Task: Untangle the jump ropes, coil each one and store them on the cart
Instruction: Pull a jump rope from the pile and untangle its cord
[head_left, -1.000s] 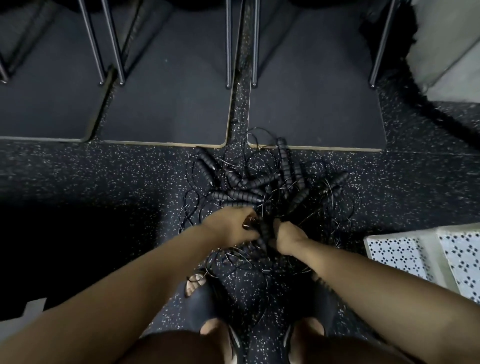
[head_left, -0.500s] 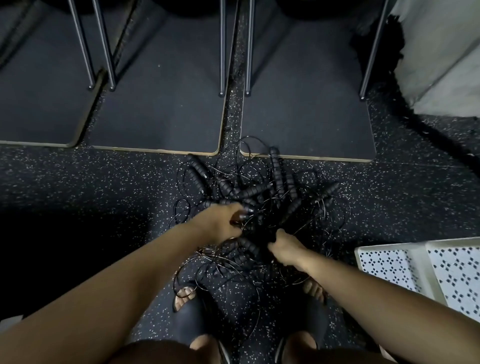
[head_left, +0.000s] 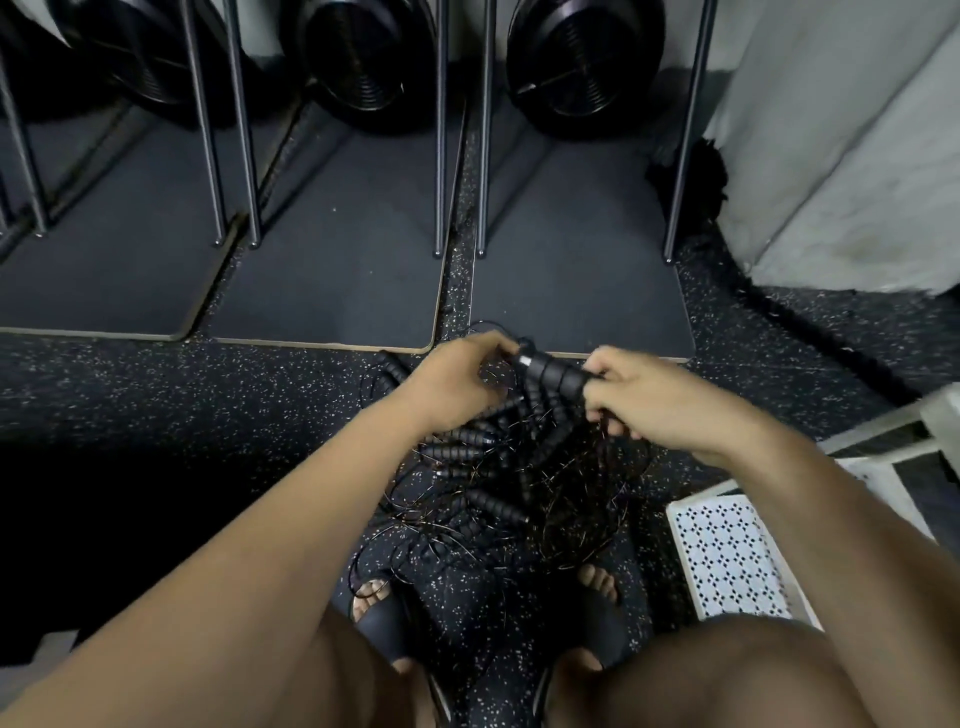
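the ropes are one tangled heap of thin dark wire cords and black ribbed handles, its lower loops spread on the speckled floor. one handle, with a silver collar at its left end, is up above the heap, nearly level, pinched between the left grip and right grip. the cart, white with a perforated tray, stands just right of the heap.
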